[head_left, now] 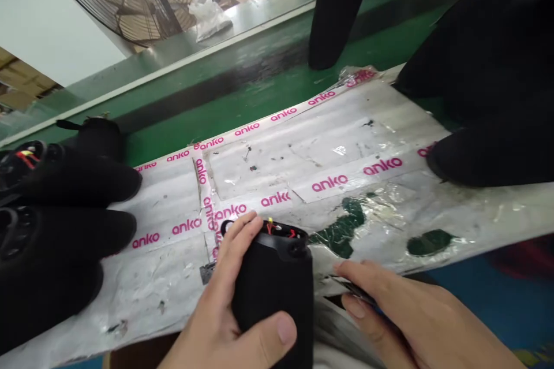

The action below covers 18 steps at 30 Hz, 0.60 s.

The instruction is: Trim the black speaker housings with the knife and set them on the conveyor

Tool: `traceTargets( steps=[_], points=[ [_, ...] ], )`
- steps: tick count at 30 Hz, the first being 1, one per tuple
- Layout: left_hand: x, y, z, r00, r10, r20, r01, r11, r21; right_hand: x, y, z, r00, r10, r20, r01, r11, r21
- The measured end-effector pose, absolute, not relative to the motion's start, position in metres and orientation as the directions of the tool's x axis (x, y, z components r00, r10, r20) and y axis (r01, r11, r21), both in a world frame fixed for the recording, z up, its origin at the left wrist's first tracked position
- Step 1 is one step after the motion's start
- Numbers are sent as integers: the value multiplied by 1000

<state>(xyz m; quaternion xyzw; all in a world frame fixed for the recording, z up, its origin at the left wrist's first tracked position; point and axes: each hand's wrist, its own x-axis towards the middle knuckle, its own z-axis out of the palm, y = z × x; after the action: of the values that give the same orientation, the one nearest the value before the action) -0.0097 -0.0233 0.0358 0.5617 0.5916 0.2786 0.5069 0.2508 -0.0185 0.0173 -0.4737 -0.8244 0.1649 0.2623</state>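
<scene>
The black casing (272, 285) is being held near centre, over the near edge of the anko-taped white sheet (277, 161), left hand (220, 320) wrapped round it, red wires (270, 228) showing up top. Some skinny dark tool (360, 293) is pinched in the right hand (402, 308), just right of it. More black casings (93, 178) are parked left.

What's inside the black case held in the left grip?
Red wires and a small yellow piece show. The left grip covers part of the black case's opening; its deeper interior is hidden.
</scene>
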Motion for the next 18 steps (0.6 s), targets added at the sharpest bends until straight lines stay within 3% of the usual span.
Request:
traceTargets(
  steps=[4,9,14,18],
  points=[
    [16,-30,17,286,935,-209,384,88,919,254,-19,25,-450,849,277,752,527,-396],
    [32,-34,13,252,961,-118,419,1,908,256,-19,24,-492,825,279,779,560,-281],
    [36,-31,20,254,953,-163,436,38,899,261,-18,25,-507,820,265,814,557,-166],
    [34,-27,23,218,944,-246,461,122,879,264,-18,25,-504,838,206,829,537,-157]
  ],
)
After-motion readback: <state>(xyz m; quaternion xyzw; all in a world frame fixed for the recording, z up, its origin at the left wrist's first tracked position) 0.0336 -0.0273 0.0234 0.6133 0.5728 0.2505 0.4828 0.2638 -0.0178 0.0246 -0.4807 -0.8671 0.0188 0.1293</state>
